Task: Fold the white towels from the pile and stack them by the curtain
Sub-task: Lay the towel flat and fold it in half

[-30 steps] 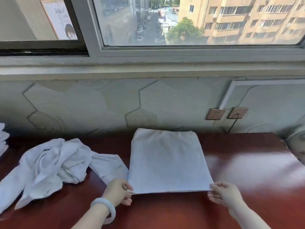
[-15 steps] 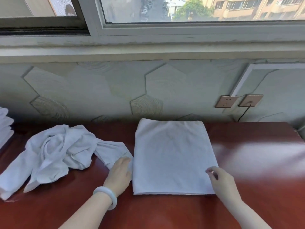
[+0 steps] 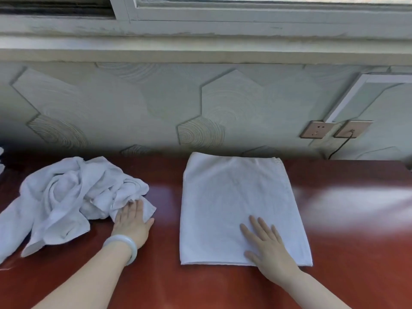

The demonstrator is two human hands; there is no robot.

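A folded white towel (image 3: 234, 197) lies flat in the middle of the red-brown table (image 3: 356, 230). My right hand (image 3: 267, 246) rests flat on its near right part, fingers straight and spread. To the left lies a crumpled pile of white towels (image 3: 66, 197). My left hand (image 3: 133, 221), with a pale bangle on the wrist, presses flat against the pile's right edge, fingers straight on the cloth. Neither hand grips anything.
A patterned wall runs along the table's far edge under a window sill. Two wall sockets (image 3: 334, 130) sit at the right, one with a dark cable. A bit of white cloth (image 3: 1, 159) shows at the far left edge.
Both hands let go of the folded towel's near corners. The right hand moved onto the towel and lies flat. The left hand moved left and pushed the pile away from the folded towel.
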